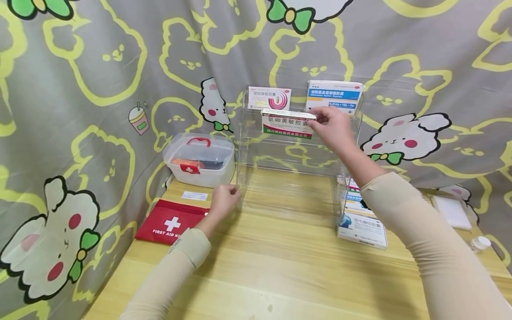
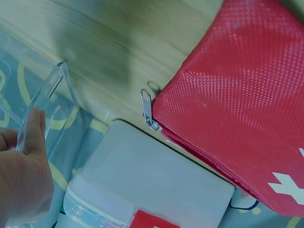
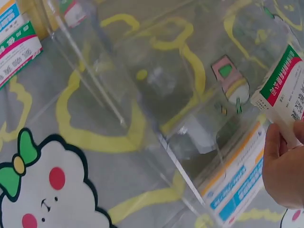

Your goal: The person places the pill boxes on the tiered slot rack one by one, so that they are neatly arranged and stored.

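Observation:
My right hand [image 1: 334, 129] pinches the right end of a white medicine box [image 1: 286, 126] with a green and red lower band. The box is held in front of the upper tier of a clear acrylic display stand [image 1: 292, 155]. On that tier stand a white and pink medicine box [image 1: 269, 98] at left and a blue and white medicine box [image 1: 335, 94] at right, partly behind my hand. At the stand's left side, my left hand [image 1: 224, 202] grips its clear edge between thumb and fingers, as the left wrist view shows of the panel [image 2: 47, 88].
Left of the stand are a clear lidded first-aid box [image 1: 200, 171], a small white packet [image 1: 194, 195] and a red first aid pouch [image 1: 164, 222]. Several medicine boxes [image 1: 362, 231] lie at its right, with a white pad [image 1: 452, 212] and a white-capped bottle [image 1: 480, 243] beyond. A patterned curtain [image 1: 120, 89] hangs behind.

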{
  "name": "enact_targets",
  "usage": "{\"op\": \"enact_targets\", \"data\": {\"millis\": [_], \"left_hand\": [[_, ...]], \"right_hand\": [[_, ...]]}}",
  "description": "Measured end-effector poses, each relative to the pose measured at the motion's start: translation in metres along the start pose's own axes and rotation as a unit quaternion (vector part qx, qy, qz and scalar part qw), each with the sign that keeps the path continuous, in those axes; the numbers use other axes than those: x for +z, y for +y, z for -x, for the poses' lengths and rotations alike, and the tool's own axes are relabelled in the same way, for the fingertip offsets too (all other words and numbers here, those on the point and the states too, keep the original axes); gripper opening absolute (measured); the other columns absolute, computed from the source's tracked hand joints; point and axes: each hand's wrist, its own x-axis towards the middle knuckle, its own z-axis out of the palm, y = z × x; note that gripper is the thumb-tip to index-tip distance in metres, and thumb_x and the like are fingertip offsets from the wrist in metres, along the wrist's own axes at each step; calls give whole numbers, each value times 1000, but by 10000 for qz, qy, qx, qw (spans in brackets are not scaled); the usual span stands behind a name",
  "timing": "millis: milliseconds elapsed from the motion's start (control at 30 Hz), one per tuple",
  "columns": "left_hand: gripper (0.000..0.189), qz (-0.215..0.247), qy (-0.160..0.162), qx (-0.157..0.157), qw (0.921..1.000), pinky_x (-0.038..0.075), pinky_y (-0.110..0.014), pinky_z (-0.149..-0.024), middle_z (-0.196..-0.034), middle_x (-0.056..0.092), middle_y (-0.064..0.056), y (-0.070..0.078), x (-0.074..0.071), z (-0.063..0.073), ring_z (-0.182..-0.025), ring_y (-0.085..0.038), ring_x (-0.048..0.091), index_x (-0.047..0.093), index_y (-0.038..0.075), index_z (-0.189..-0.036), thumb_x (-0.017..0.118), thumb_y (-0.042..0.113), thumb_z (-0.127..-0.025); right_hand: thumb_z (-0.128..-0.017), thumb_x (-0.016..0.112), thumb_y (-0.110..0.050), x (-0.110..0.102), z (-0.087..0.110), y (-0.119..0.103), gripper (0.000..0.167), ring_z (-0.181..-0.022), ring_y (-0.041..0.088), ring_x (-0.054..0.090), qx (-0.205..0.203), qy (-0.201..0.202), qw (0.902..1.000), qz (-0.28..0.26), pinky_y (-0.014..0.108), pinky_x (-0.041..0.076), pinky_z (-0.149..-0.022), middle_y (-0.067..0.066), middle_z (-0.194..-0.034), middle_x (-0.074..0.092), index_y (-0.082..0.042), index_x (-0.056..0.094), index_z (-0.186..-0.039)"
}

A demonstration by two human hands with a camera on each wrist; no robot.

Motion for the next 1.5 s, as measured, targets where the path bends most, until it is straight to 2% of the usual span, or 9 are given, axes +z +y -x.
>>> {"op": "enact_targets", "data": {"millis": [167,433,700,800,1000,1100,1267,1367,1500], "left_hand": [[23,41,-79,-118,9999,52,-35,-75,-89,72,-12,0,2,3,-78,-19,60,72,0,-103,61,6,-83],[22,80,-116,-101,9998,52,-34,-75,-88,71,-12,-1,5,6,-79,-19,60,72,1,-102,61,5,-83],[22,56,-119,-140,9998,52,-34,-76,-87,71,-11,2,6,4,-80,-20,61,72,2,-102,62,6,-83],[22,55,-114,-146,9998,52,-35,-76,-86,71,-11,2,6,4,-79,-20,60,72,1,-102,62,6,-83],[23,49,-167,-180,9997,52,-34,-78,-89,72,-11,0,7,4,-81,-19,61,72,2,-104,61,7,-84],[24,24,-190,-155,9997,52,-35,-79,-93,72,-12,-1,6,4,-84,-20,62,71,2,-106,61,7,-84],[26,-24,-205,-107,9997,52,-35,-81,-98,71,-13,0,4,2,-87,-21,63,70,2,-109,60,9,-85],[26,-44,-227,-58,9997,52,-36,-80,-98,71,-13,-1,3,0,-86,-21,63,69,1,-109,59,9,-86],[26,-90,-211,-55,9997,52,-35,-80,-98,71,-13,-3,1,-1,-85,-21,62,69,1,-109,60,9,-86]], "right_hand": [[-88,65,-17,15,-3,-2,30,-93,21,58,-74,134,9999,-70,31,49,-81,11,-101,59,-6,65,-116],[-87,65,-15,22,-11,-6,29,-94,20,58,130,381,9990,-179,30,48,-84,10,-100,57,-6,65,-115],[-89,61,-10,35,-12,-13,28,-99,25,58,3,-21,9999,-165,34,50,-86,14,-107,57,-5,65,-116],[-90,60,-11,42,-13,-14,30,-99,24,59,69,-29,9997,-217,32,51,-84,12,-107,55,-7,63,-119],[-88,62,-13,51,-16,-12,19,-91,20,58,407,236,9985,-295,30,49,-80,9,-99,63,-6,62,-106],[-89,60,-13,50,-19,-9,17,-85,21,59,328,266,9991,64,31,49,-75,11,-96,67,-5,65,-103],[-93,55,-16,47,-26,-6,23,-84,25,62,-43,-21,9953,966,37,50,-74,13,-99,69,-7,65,-112],[-94,52,-17,45,-28,-8,28,-87,27,61,-237,-256,9876,1530,40,49,-78,13,-103,69,-8,63,-118],[-95,46,-24,44,-25,-14,40,-81,28,58,-364,-747,9697,2299,44,48,-69,12,-100,67,-10,53,-131]]}}
